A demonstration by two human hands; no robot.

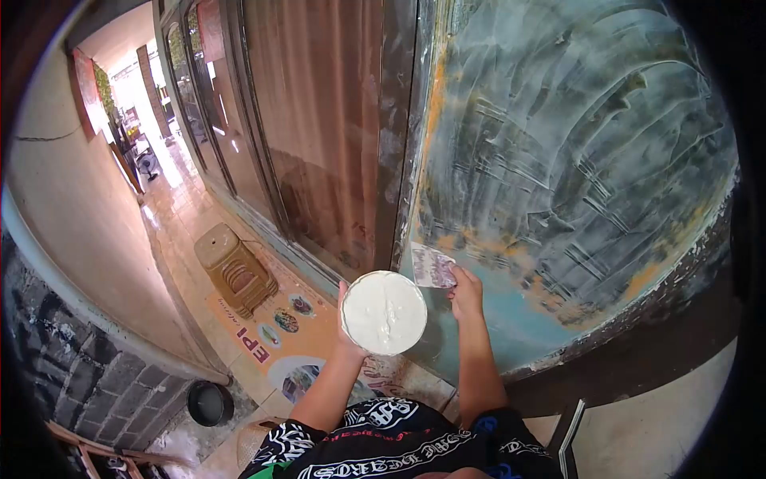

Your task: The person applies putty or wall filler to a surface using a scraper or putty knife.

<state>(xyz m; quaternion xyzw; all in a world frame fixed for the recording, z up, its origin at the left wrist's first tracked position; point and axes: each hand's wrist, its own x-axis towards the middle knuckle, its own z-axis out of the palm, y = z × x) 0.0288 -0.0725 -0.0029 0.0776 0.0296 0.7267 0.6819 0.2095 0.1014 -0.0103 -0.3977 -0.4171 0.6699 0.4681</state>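
My left hand (349,342) is wrapped round the side of a round tub (357,346), holding it level in front of me. White putty (384,311) fills it close to the rim. In my right hand (467,295), fingers and thumb pinch a flat, thin putty scraper (433,267) smeared with white and dull purple. The scraper is just right of the tub, near the lower left part of a wall (487,307). Streaky whitish putty (558,152) coats much of this blue-green wall, with orange patches along its edges.
A window with a brown curtain (319,120) stands left of the wall. Stacked plastic stools (239,267) rest on a printed orange banner (239,315) on the floor. A black bucket (210,403) sits by a grey block wall (104,391). A fan (148,164) stands down the passage.
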